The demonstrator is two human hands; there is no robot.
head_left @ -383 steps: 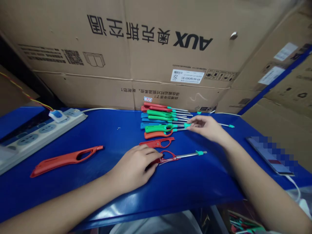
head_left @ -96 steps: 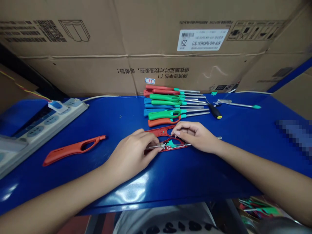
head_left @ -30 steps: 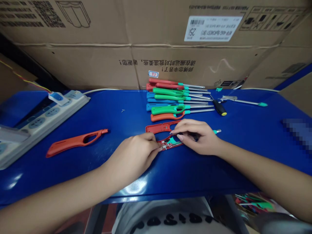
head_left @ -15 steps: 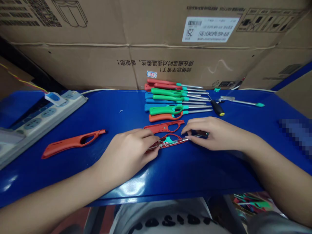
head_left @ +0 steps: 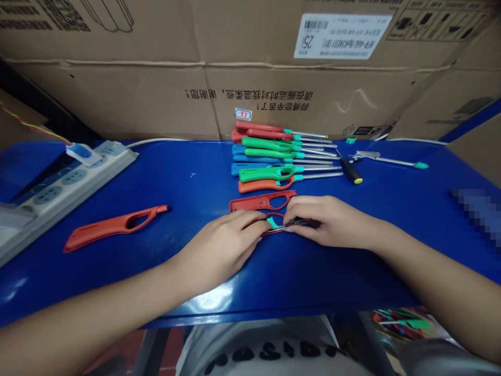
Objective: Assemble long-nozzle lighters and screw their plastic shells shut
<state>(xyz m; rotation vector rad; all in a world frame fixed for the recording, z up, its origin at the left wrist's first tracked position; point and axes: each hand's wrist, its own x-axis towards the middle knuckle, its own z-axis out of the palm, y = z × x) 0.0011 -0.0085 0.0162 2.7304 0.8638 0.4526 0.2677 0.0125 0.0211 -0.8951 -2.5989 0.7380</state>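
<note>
Red casing (head_left: pixel 275 214), two hands (head_left: pixel 229 237) (head_left: pixel 326 222), two other red shells (head_left: pixel 256 201) (head_left: pixel 102 233)

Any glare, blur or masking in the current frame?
Head view: white glare on the blue tabletop near its front edge; a pixelated patch at far right; fine detail soft in the red handle shell between left hand and right hand.

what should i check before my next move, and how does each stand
1. Left hand on the open lighter: ok, touching it.
2. Grip of right hand: cannot tell, what it may pinch is mostly hidden.
3. Seating of trigger: cannot tell, partly covered.
4. Red half-shell behind it: ok, hollow side up.
5. Screwdriver: ok, lies beside the lighters.
</note>
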